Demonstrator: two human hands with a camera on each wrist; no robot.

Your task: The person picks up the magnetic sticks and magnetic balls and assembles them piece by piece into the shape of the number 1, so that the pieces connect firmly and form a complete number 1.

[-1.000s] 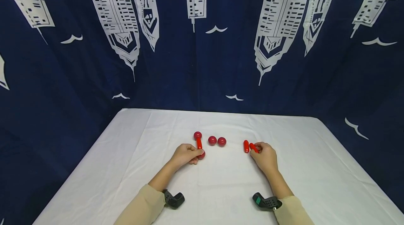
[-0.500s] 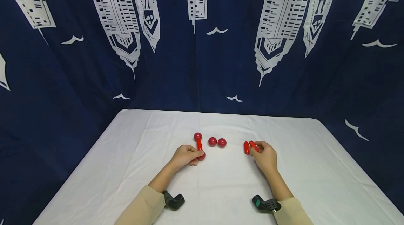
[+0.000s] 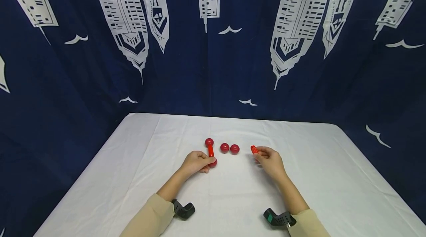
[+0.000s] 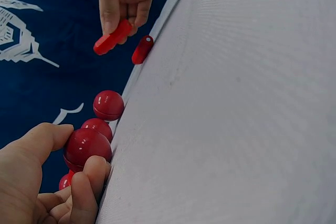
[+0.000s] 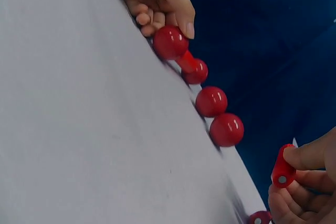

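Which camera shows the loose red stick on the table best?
The left wrist view: the loose red stick shows whole, with nothing covering it. The right wrist view cuts it off at the bottom edge. In the head view, the right hand seems to hide it.

Soft, even light brightens the white bench below a dim navy backdrop; we see faint shadow beside the right forearm, pinpoint glare on glossy red balls and, from the right wrist, smeared blur along the bench's edge.
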